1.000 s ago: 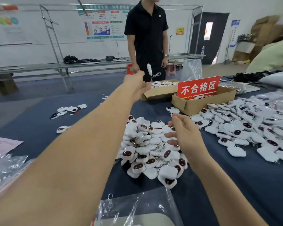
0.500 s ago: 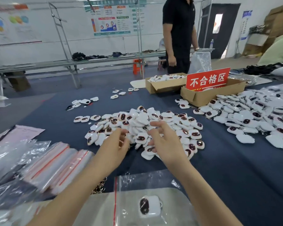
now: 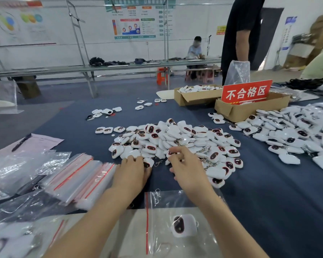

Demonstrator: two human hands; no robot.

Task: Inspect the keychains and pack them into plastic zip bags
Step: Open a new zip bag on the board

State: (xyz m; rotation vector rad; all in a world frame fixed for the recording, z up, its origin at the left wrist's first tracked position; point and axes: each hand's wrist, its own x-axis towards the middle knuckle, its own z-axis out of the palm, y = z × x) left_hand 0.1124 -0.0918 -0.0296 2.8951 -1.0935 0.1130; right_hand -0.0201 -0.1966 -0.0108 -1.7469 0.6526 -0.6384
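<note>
A blue-covered table (image 3: 268,192) fills the view. At its middle lies a heap of white keychains (image 3: 175,138) with dark red ovals, and a wider heap (image 3: 296,133) spreads at the right (metal clasps poke out here and there). Behind them stand an open cardboard box (image 3: 192,97) holding more keychains and a second box (image 3: 250,110) bearing a red sign (image 3: 246,92). Stacks of red-striped zip bags (image 3: 78,175) lie at the left. A filled zip bag (image 3: 157,211) lies at the near edge between the forearms, with one packed keychain (image 3: 184,225) inside. The left hand (image 3: 131,172) rests palm-down, fingers on keychains at the middle heap's near rim; whether it grips one I cannot tell. The right hand (image 3: 188,168) pinches a single keychain (image 3: 169,153) between thumb and forefinger at that same rim.
</note>
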